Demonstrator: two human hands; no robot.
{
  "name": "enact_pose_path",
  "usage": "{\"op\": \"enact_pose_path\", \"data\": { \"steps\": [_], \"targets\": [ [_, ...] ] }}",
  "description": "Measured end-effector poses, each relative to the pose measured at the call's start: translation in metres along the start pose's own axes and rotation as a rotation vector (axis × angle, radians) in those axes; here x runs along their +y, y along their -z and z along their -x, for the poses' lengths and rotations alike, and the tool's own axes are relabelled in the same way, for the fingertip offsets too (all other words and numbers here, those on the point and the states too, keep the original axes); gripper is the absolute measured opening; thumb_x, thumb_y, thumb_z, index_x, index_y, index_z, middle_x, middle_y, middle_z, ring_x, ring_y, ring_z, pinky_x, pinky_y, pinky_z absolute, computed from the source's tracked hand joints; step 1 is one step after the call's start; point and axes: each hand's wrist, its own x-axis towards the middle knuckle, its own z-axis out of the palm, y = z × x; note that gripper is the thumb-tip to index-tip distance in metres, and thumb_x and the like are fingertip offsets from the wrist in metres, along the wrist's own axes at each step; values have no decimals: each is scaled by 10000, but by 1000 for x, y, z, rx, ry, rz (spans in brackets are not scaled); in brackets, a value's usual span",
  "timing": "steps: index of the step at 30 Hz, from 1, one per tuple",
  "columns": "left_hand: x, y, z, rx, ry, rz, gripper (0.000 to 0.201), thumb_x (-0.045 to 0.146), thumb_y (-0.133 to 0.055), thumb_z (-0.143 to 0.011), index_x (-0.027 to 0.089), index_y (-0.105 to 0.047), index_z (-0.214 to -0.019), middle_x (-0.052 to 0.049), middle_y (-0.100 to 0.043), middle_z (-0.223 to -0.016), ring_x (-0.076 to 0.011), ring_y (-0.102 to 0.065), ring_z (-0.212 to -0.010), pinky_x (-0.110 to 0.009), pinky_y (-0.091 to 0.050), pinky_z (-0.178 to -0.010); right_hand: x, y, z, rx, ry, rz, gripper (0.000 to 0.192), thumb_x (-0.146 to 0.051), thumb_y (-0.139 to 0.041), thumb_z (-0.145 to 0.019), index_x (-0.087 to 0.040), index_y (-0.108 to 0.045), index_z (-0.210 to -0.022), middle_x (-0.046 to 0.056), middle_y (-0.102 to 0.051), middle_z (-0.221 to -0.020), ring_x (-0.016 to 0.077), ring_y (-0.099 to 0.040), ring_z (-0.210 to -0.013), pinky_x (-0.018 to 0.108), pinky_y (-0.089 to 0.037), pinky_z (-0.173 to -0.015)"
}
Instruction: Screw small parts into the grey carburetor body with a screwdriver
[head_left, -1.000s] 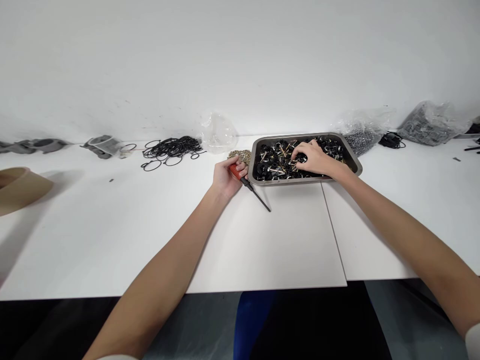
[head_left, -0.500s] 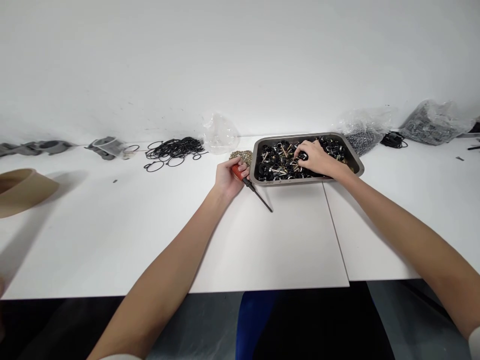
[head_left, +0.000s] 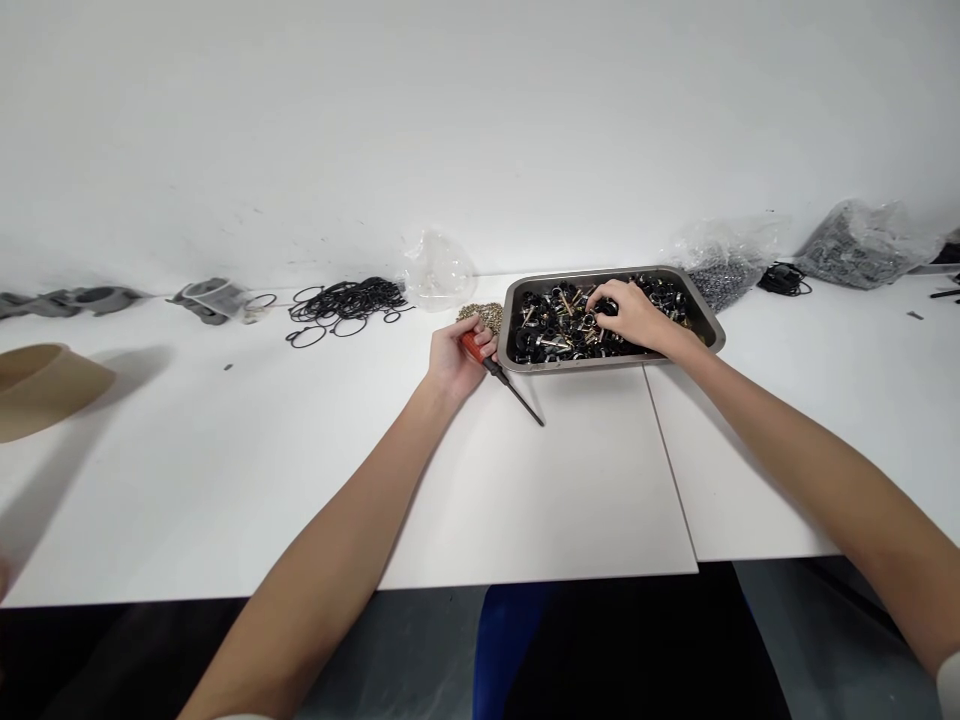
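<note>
Left hand [head_left: 454, 352] was wrapped around the screwdriver [head_left: 496, 369], tip resting on the table [head_left: 225, 460]. Right hand [head_left: 630, 313] had fingers curled into the tray [head_left: 709, 325], pinching a black part [head_left: 606, 309].

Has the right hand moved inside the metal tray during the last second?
Barely. The right hand remains among the parts in the metal tray, fingers shifted slightly toward the tray's far rim.

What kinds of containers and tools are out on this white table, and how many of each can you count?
Metal tray: 1
Screwdriver, held in the left hand: 1
Plastic bags: 3 (clear, middle, far right)
Pile of black rubber rings: 1
Total: 6

The right hand rests among the small parts in the tray.
</note>
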Motion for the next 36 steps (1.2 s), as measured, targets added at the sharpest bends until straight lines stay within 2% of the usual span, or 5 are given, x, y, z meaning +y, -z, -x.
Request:
{"op": "enact_pose_path", "data": {
  "steps": [10,23,27,30,36],
  "targets": [
    [0,-1,1,5,9,-13,311,138,-436,-939,182,-433,-632,32,-369,-521,-90,-384,-393,-219,-412,-403,5,-3,-2,138,18,-133,174,-145,-613,-850,-220,-712,-972,77,-723,-1162,290,-645,-1153,505,-427,-1111],
    [0,0,0,1,5,-8,304,135,-439,-932,185,-429,-632,30,-372,-510,-92,-384,-395,-215,-406,-398,-16,14,1,274,-197,-528,72,-226,-706,-865,-199,-755,-911,68,-746,-1109,243,-649,-1161,405,-419,-1134],
    [0,-1,1,7,10,-13,301,139,-438,-933,187,-433,-636,30,-371,-502,-95,-378,-393,-220,-409,-391,-16,15,1,252,-335,-759,64,-251,-727,-842,-188,-728,-850,77,-727,-1024,200,-647,-991,327,-533,-863],
    [0,-1,2,11,9,-9,297,137,-444,-930,189,-431,-637,28,-373,-502,-95,-380,-393,-217,-408,-392,-18,17,2,222,-404,-870,130,-298,-674,-886,-186,-702,-826,91,-699,-960,175,-607,-837,268,-481,-609],
    [0,-1,1,14,2,-13,295,138,-450,-927,189,-431,-637,28,-372,-504,-92,-384,-392,-213,-407,-394,-23,20,4,263,-411,-840,236,-318,-627,-933,-199,-618,-729,57,-629,-781,140,-552,-662,263,-432,-563]
  ]
}}
